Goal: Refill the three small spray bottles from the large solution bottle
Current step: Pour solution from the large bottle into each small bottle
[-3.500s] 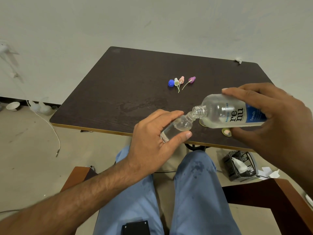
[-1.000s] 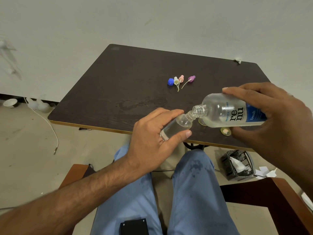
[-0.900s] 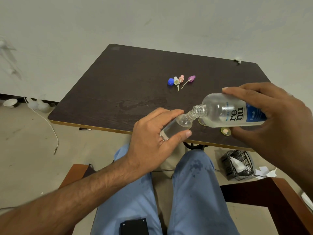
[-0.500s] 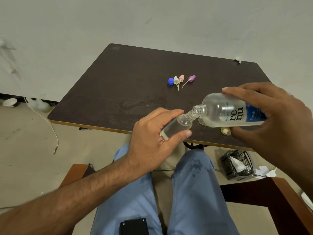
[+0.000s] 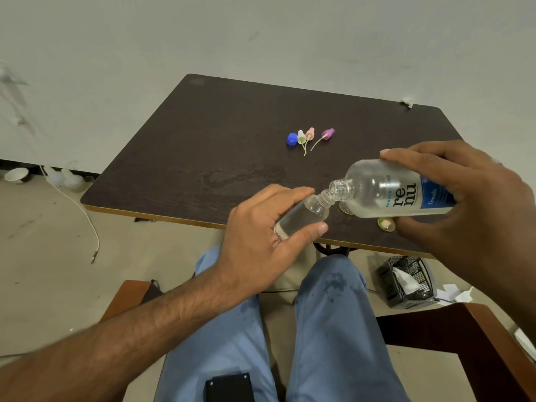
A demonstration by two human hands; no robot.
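Left hand [image 5: 261,242] grips the small spray bottle [image 5: 301,217] over the table's [image 5: 203,134] near edge — right hand [image 5: 470,204] clasps the large solution bottle [image 5: 388,190], tipped, necks touching.

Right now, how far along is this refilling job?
Done: the blue cap and three spray tops lie off on the table. In hand: the left hand holds a small bottle, partly full, while the right hand tips the large bottle mouth to mouth into it. Left: finishing it and refitting tops. Two other bottles are mostly hidden, so their fill is unclear.
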